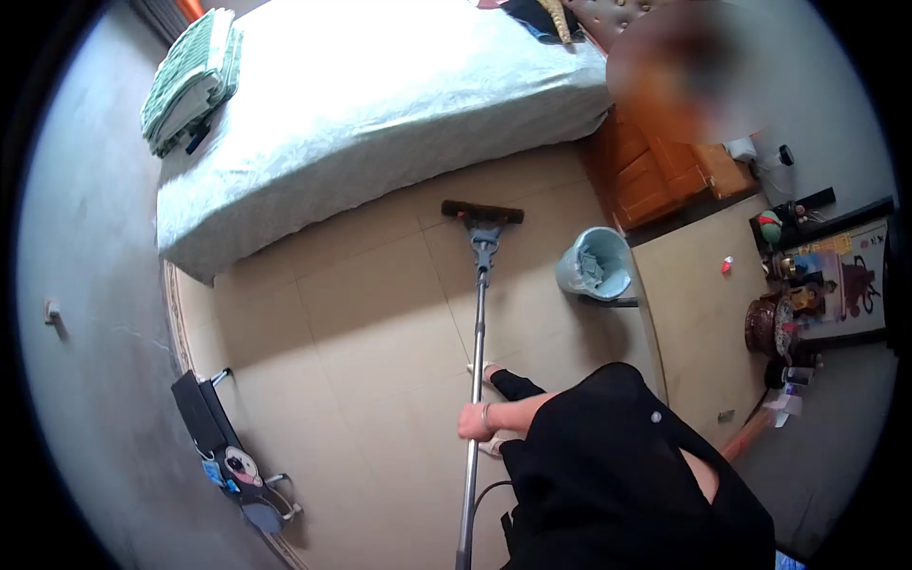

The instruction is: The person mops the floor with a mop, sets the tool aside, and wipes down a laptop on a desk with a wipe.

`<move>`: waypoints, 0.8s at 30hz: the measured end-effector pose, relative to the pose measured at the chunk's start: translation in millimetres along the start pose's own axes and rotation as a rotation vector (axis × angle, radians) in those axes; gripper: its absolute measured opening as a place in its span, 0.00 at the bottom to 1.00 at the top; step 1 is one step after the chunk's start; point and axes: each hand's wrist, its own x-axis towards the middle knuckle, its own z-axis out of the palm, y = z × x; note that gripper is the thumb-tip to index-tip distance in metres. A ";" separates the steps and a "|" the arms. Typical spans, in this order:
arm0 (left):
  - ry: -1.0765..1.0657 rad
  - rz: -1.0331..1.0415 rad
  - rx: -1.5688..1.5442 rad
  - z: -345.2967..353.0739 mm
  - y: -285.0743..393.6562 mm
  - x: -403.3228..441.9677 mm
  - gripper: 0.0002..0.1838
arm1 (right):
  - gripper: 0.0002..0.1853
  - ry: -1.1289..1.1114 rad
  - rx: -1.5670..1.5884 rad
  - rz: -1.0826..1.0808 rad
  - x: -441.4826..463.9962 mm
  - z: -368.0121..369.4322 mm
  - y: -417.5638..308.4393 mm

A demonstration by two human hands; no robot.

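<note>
My right hand, with a bracelet at the wrist, is closed around the metal pole of a sponge mop. The pole runs from the bottom edge up to a grey joint and a dark, wide mop head, which rests on the tiled floor near the bed. My left hand is out of view. Below my right hand the pole continues to the frame's lower edge. My black sleeve and clothing fill the lower right, with my feet beside the pole.
A bed with a pale cover spans the top, with folded green bedding on it. Right of the mop head stands a light blue bin with contents. A wooden cabinet and cream-topped furniture line the right; a dark folded device stands left.
</note>
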 end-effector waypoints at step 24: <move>0.277 0.684 0.878 -79.6 387.3 200.5 0.07 | 0.05 0.384 0.128 0.819 -132.6 -161.7 333.4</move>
